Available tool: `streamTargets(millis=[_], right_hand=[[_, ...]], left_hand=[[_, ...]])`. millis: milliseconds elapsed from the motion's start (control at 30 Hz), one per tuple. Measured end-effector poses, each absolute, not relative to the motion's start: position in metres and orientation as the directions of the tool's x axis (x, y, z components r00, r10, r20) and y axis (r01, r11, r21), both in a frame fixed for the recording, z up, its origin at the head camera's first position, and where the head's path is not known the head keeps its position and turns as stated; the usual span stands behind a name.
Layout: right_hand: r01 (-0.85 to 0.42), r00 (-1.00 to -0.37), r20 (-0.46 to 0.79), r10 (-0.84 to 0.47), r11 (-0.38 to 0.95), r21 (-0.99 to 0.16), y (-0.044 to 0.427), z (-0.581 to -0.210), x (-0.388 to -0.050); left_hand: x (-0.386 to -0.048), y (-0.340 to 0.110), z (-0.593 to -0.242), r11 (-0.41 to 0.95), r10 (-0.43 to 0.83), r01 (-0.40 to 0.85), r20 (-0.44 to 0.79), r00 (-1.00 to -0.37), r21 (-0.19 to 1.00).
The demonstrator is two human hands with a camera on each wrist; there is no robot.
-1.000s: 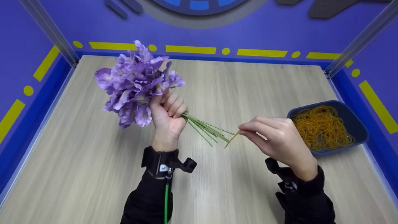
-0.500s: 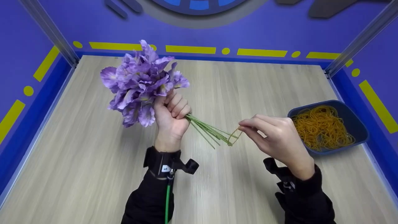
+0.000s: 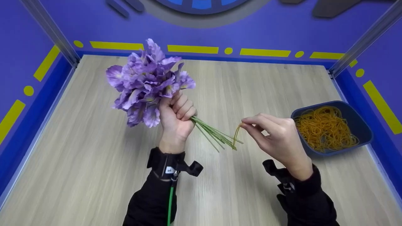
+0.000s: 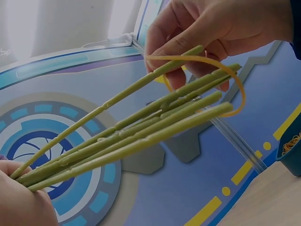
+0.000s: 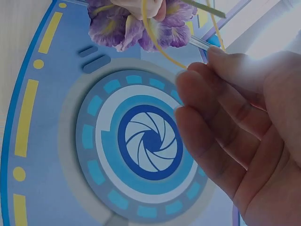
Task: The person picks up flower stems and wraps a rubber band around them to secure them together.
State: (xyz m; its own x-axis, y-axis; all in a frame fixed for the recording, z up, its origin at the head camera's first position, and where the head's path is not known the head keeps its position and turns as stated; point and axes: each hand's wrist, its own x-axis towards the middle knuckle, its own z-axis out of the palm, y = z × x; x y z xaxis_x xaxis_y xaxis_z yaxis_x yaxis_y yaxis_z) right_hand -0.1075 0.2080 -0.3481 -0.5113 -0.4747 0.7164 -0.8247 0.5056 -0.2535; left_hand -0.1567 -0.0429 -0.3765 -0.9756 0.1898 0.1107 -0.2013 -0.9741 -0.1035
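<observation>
Purple flowers (image 3: 147, 81) stand above my left hand (image 3: 177, 116), which grips the bunch just below the blooms. Their green stems (image 3: 210, 130) come out of the fist toward the right, fanned slightly apart. My right hand (image 3: 276, 135) pinches a yellow rubber band (image 3: 236, 135) between thumb and fingertips, and the band hangs at the stem ends. In the left wrist view the band (image 4: 240, 87) loops across the tips of the stems (image 4: 141, 122), with the right hand (image 4: 202, 33) behind them. The right wrist view shows the pinching hand (image 5: 244, 117) and the band (image 5: 162, 49).
A dark blue bin (image 3: 364, 131) holding a heap of yellow rubber bands (image 3: 326, 128) stands at the right of the wooden table (image 3: 220, 194), close behind the right hand. Blue panels (image 3: 201, 37) with yellow marks surround the table at the back and sides.
The left hand and bouquet have shifted a little to the right. The right hand has moved slightly left and up, and the band now hangs more steeply at the stem ends.
</observation>
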Motion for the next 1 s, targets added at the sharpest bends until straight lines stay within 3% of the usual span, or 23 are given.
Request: streamTargets(millis=[433,633,900,1000], right_hand=[[-0.794,-0.567,0.711,-0.416,0.505,-0.338,0.199,-0.355,-0.112],[-0.801,-0.583,0.717,-0.382,0.418,-0.429,0.196,-0.36,-0.119],[-0.824,-0.553,0.613,-0.564,0.261,-0.504,0.203,-0.366,-0.13],[-0.851,-0.476,0.579,-0.662,0.181,-0.494,0.206,-0.367,-0.134]], left_hand=[[-0.152,-0.035,-0.378,-0.961,0.256,-0.269,0.154,-0.954,-0.07],[-0.151,-0.03,-0.379,-0.943,0.313,-0.328,0.198,-0.929,-0.049],[-0.152,-0.034,-0.38,-0.949,0.296,-0.311,0.194,-0.935,-0.05],[-0.153,-0.036,-0.38,-0.945,0.298,-0.318,0.203,-0.933,-0.076]])
